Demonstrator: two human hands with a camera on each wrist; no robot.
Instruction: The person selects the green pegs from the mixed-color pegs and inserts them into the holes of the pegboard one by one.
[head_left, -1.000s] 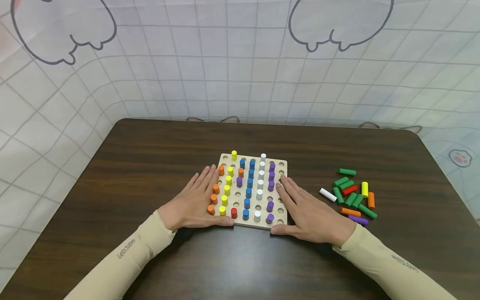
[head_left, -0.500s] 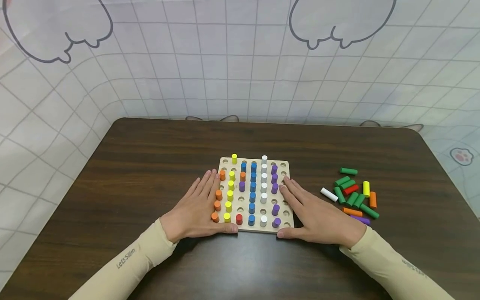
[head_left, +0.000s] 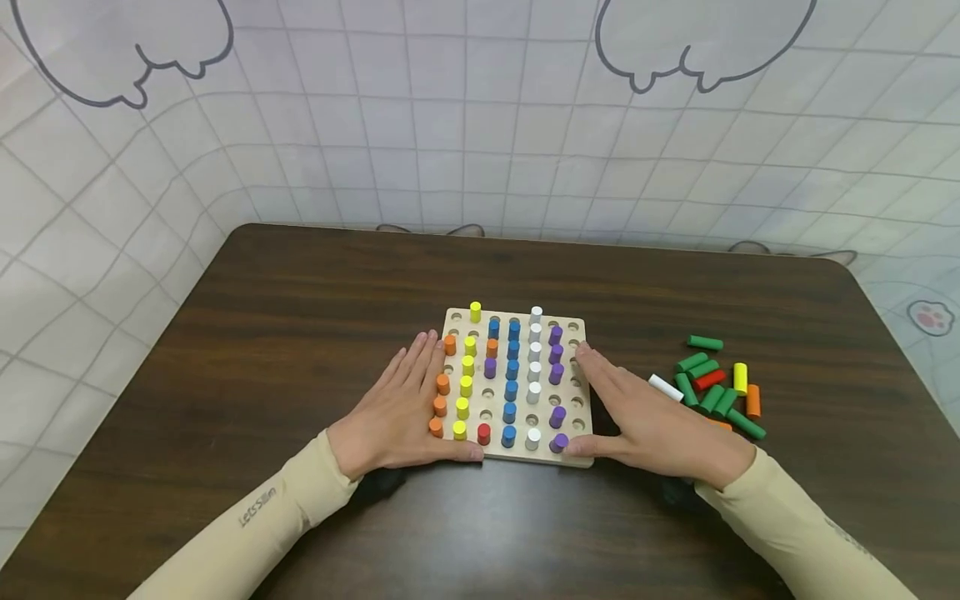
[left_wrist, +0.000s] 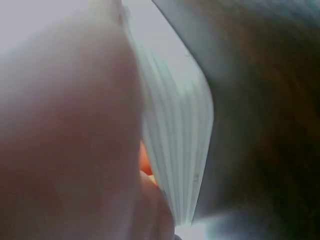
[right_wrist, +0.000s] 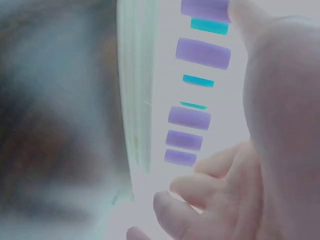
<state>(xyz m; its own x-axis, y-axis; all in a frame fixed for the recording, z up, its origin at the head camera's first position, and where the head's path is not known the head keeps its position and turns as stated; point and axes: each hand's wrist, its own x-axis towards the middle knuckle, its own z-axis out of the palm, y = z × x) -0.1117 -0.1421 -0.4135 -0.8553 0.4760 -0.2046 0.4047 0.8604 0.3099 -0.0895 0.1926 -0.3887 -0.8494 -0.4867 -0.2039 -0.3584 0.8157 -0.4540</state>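
Note:
A pale wooden pegboard [head_left: 497,450] lies on the table with rows of coloured pegs standing in its holes. My left hand [head_left: 393,408] lies flat along its left edge, fingers straight, thumb at the front edge near a red peg [head_left: 483,434]. On the right, my right hand [head_left: 660,421] has its fingertips at the board's right edge and its thumb beside the front purple peg [head_left: 558,444]. The right wrist view shows the thumb against or very near a purple peg [right_wrist: 205,9]; contact is unclear. The board's layered side [left_wrist: 182,135] fills the left wrist view's middle, blurred.
Loose pegs lie right of my right hand: several green ones [head_left: 686,389], a white one [head_left: 665,387], a red one [head_left: 708,380], a yellow one [head_left: 740,379] and orange ones [head_left: 753,401]. A patterned cloth [head_left: 487,117] hangs behind the dark table [head_left: 337,283].
The board has turned slightly, its near end swinging right, with both hands at it. My right hand has shifted right, its thumb rising from the front edge to the front purple peg. The view shifted too.

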